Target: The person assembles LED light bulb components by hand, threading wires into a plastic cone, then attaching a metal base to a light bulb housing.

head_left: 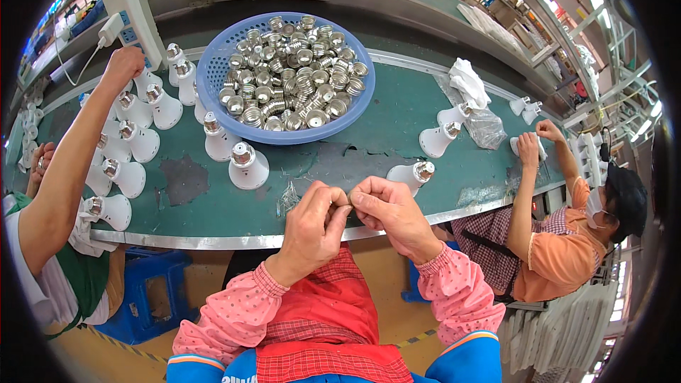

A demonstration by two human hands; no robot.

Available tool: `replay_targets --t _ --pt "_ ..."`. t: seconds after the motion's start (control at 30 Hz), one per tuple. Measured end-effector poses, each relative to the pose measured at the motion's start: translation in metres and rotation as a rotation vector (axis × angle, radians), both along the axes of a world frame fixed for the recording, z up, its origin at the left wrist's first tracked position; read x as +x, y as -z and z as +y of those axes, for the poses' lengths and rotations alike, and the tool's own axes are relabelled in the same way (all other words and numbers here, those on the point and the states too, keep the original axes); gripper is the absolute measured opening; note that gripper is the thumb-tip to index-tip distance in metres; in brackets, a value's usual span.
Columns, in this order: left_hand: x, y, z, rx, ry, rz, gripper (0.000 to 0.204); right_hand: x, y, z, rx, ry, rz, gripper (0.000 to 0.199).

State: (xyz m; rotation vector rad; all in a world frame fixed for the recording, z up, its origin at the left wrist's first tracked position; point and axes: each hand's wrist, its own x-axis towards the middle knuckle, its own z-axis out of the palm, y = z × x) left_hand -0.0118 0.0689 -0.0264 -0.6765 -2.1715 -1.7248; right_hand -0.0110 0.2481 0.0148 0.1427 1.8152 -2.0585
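Note:
My left hand (310, 228) and my right hand (394, 214) meet above the front edge of the green table, thumbs and fingertips pinched together. Whatever lies between them is too small to make out. Just beyond my left hand is a small heap of thin metal pins (288, 198). A white light bulb (249, 171) stands upright past the pins, its metal cap on top. Another bulb (411, 174) leans on its side beyond my right hand. Farther back, a blue plastic basket (213, 110) holds many loose silver screw caps (298, 74).
Several white bulbs (140, 140) crowd the table's left, where a co-worker's arm (74, 128) reaches across. At right, two bulbs (437, 140) stand near a white cloth (468, 84) and clear plastic bag (485, 128). Another co-worker (567, 227) sits there. A power strip (133, 21) stands back left.

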Motion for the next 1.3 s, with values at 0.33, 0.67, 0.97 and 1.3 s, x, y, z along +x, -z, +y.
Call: replay_targets --t 0.33,0.67,0.97,1.3 --pt "0.002 0.0 -0.02 0.436 0.361 -0.627 0.009 0.012 -0.013 -0.013 0.169 0.019 0.165 0.014" --pt "0.008 -0.012 -0.018 0.074 0.064 -0.05 0.016 0.016 -0.01 -0.018 0.123 0.041 0.178 0.01" --pt "0.009 -0.012 -0.012 -0.075 -0.102 0.317 0.024 0.017 -0.014 -0.02 0.023 0.065 0.067 0.01" --pt "0.01 -0.007 -0.014 -0.016 -0.061 0.225 0.025 0.019 -0.014 -0.025 -0.012 0.101 0.074 0.009"
